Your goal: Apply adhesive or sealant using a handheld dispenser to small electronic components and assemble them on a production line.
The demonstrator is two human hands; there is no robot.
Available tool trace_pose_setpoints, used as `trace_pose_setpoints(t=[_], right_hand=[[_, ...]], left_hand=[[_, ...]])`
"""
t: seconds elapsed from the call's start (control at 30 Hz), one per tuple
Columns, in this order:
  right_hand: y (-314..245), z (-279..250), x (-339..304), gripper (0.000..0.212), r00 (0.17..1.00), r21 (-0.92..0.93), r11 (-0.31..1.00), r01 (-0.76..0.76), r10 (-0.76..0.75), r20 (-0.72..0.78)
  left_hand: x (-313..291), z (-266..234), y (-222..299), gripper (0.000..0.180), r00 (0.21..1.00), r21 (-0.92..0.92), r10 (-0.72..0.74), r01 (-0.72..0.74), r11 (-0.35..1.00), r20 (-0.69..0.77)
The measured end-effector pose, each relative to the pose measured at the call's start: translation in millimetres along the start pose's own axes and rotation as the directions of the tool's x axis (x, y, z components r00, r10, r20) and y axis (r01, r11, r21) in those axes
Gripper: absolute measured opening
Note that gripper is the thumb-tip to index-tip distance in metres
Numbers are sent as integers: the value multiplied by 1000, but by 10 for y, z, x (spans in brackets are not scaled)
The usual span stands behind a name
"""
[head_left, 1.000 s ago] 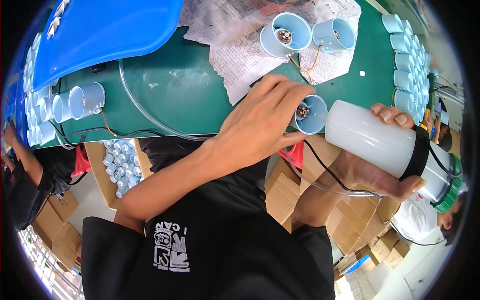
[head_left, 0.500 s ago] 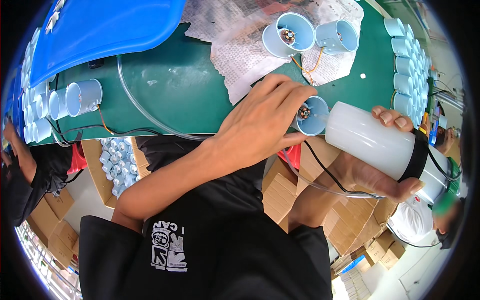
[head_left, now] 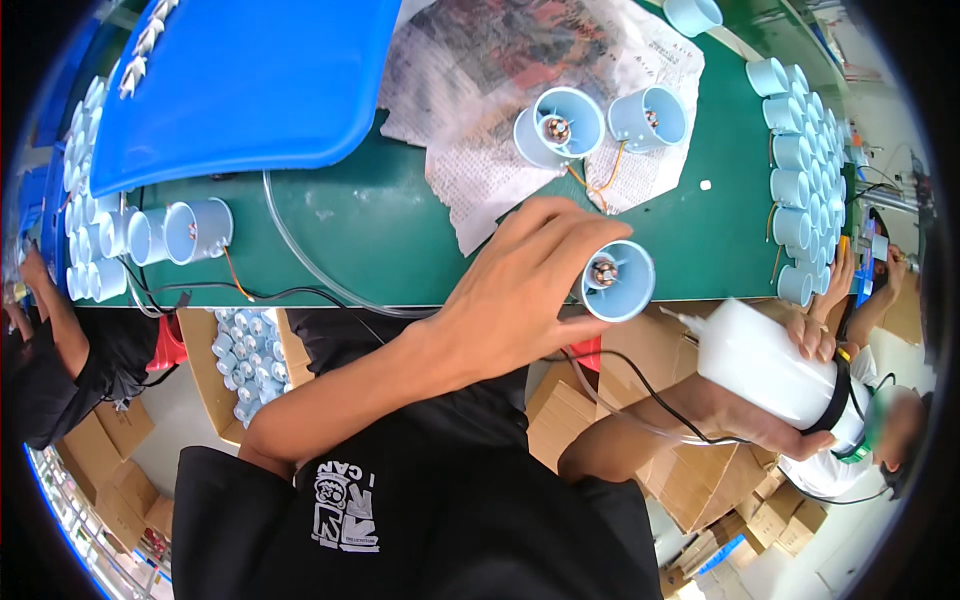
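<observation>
My left hand (head_left: 515,295) is closed around a light blue plastic cup (head_left: 635,287), its mouth facing me. Inside the cup sits a small copper-and-dark motor part (head_left: 604,273). Lower and to the right, my right hand (head_left: 745,412) wraps round a white dispensing bottle (head_left: 745,350) with a thin pointed nozzle (head_left: 681,320) and a black band. The nozzle tip points toward the cup but is apart from it. A black cable and a clear tube run by my right wrist. Two more cups, one upright-looking cup (head_left: 535,135) and another cup (head_left: 627,122), stand on newspaper just beyond.
Newspaper (head_left: 470,190) covers part of the green table (head_left: 350,220). A blue tray (head_left: 250,90) takes up the far left. Rows of cups (head_left: 790,190) line the right edge; more cups (head_left: 200,230) stand left. A carton (head_left: 205,370) of small blue parts is below. Co-workers sit at both sides.
My right hand has drawn the bottle back to the right and down; its nozzle was at the cup's mouth before. The left hand still grips the cup. The whole view has shifted somewhat.
</observation>
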State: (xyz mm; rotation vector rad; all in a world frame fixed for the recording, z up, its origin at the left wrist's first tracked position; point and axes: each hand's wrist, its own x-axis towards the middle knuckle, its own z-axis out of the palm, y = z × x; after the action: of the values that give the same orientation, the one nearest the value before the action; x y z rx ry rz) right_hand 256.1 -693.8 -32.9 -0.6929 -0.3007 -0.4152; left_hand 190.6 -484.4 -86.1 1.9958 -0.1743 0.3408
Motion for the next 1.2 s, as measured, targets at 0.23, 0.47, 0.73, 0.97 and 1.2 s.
trace_pose_setpoints(t=[0.23, 0.47, 0.73, 0.97, 1.2], right_hand=[[-334, -221, 119, 69, 993, 38, 994, 106, -104, -62], [-368, -153, 57, 74, 983, -1, 989, 148, -147, -110], [-642, -312, -23, 81, 947, -60, 970, 237, -244, -210], [-670, -179, -95, 86, 930, -169, 958, 231, -268, -250], [-679, -110, -279, 86, 921, -315, 931, 185, -277, -276]], left_hand=[[1179, -322, 83, 57, 982, 52, -64, 74, 996, -178], [2070, -27, -263, 66, 984, 326, -173, 173, 929, -28], [2409, 403, -193, 62, 985, 610, 0, -107, 785, 174], [2512, 2115, 118, 60, 947, 275, 130, -214, 937, 294], [2530, 2244, 116, 37, 927, 378, 185, -307, 873, 325]])
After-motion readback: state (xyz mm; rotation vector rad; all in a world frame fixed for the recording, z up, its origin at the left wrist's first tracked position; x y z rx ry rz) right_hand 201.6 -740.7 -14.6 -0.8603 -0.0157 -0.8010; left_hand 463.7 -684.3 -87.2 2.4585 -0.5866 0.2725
